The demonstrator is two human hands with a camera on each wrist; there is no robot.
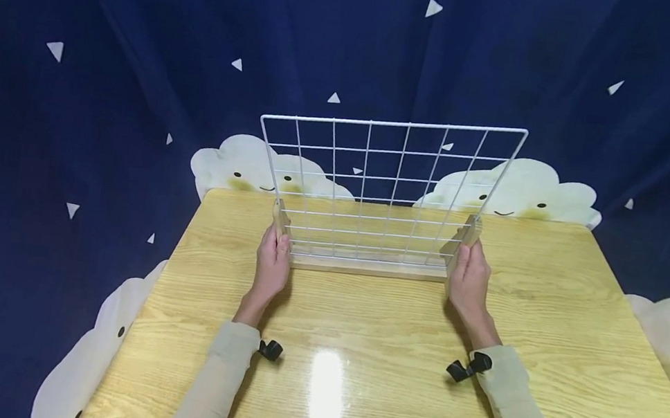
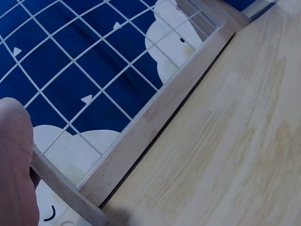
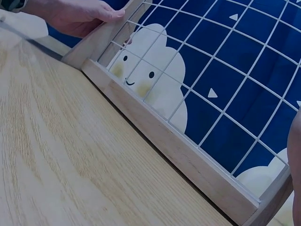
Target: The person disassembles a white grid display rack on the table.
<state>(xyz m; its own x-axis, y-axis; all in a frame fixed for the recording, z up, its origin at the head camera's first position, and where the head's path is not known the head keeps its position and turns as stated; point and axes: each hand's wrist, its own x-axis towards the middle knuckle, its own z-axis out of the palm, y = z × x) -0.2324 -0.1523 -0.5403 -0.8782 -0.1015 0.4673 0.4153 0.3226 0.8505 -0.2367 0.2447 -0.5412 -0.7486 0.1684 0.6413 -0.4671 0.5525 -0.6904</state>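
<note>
A white wire grid panel [image 1: 382, 180] leans back in a wooden stand [image 1: 368, 267] at the far part of the table. My left hand [image 1: 273, 264] grips the stand's left side piece [image 2: 66, 188], thumb on the inner side. On the other side, my right hand [image 1: 469, 281] holds the right side piece [image 1: 461, 242] in the same way. The grid's lower edge runs along the wooden crossbar [image 3: 169, 141], which lies low over the table with a dark line beneath it. Both wrist views show the hands only in part.
The stand is on a light wood-grain table [image 1: 380, 354] with a bright glare patch near the front. Behind it hangs a dark blue curtain [image 1: 355, 44] with white triangles and smiling clouds [image 1: 526, 187]. Each wrist wears a small black camera mount [image 1: 271, 350].
</note>
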